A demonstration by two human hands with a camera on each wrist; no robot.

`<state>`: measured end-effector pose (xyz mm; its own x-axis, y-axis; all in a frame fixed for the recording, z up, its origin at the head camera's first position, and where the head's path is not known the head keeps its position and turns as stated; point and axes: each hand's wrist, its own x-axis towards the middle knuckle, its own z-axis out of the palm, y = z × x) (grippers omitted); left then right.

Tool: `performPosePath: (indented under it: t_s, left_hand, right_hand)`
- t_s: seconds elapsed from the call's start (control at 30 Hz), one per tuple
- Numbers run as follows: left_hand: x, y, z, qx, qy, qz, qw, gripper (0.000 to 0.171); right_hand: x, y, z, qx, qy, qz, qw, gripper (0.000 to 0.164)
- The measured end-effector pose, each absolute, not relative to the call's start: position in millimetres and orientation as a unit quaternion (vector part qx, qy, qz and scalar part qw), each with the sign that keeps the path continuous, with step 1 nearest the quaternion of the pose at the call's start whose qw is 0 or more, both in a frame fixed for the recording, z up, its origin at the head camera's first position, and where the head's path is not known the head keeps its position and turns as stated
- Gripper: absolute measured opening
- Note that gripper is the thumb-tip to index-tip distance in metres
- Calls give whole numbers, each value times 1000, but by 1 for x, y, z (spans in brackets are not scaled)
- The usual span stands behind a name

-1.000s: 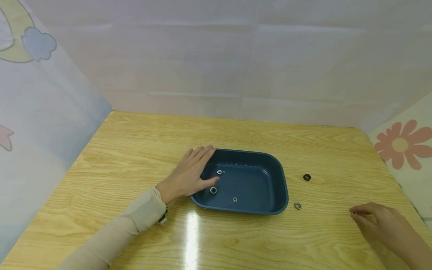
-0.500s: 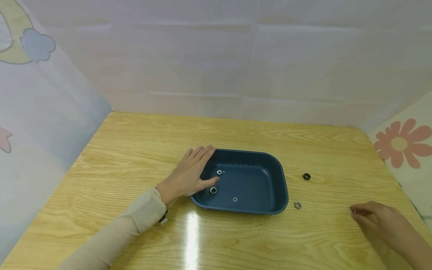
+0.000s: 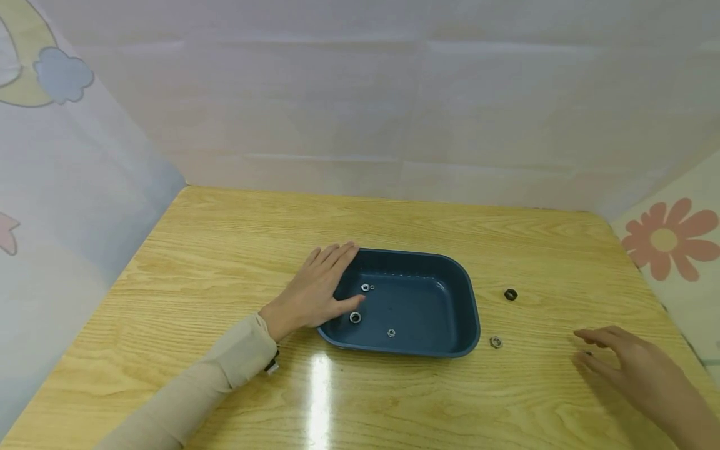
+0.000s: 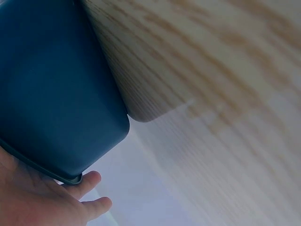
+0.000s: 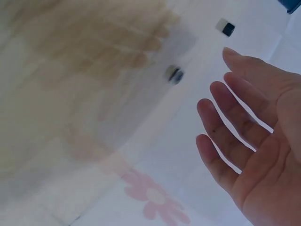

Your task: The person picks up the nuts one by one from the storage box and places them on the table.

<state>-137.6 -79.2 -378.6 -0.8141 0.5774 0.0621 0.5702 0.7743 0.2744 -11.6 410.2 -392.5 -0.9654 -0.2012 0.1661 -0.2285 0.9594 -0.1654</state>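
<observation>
Left hand [image 3: 315,290] lies flat on the blue tray [image 3: 450,275] rim; right hand [image 3: 630,362] spread, holding nothing, near the bench [image 3: 225,250] edge.

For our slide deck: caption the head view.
Left hand rests on blue tray; open right hand hovers near two nuts.

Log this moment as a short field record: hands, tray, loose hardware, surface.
left hand: rests flat on the left rim of the tray, thumb inside
right hand: fingers straight, holds nothing, over the table right of the nuts
tray: dark blue, rectangular, holds a few small metal nuts or washers
black nut: on the table, right of the tray
silver nut: on the table, by the tray's near right corner
table: light wood grain
</observation>
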Motion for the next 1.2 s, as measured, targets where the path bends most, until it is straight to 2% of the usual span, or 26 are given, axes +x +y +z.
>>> performPosePath:
  t_s: [0.37,1.03,1.2]
  left_hand:
    - [-138,-79,-380,314,938,145,0,88]
    - [-138,-80,-380,311,940,143,5,88]
    - [-138,-79,-379,311,940,141,8,88]
  right_hand:
    - [-19,381,-378,156,-973,80,147,34]
    - [-36,342,-362,205,-961,88,166,39]
    - [-39,333,-362,229,-950,99,187,38]
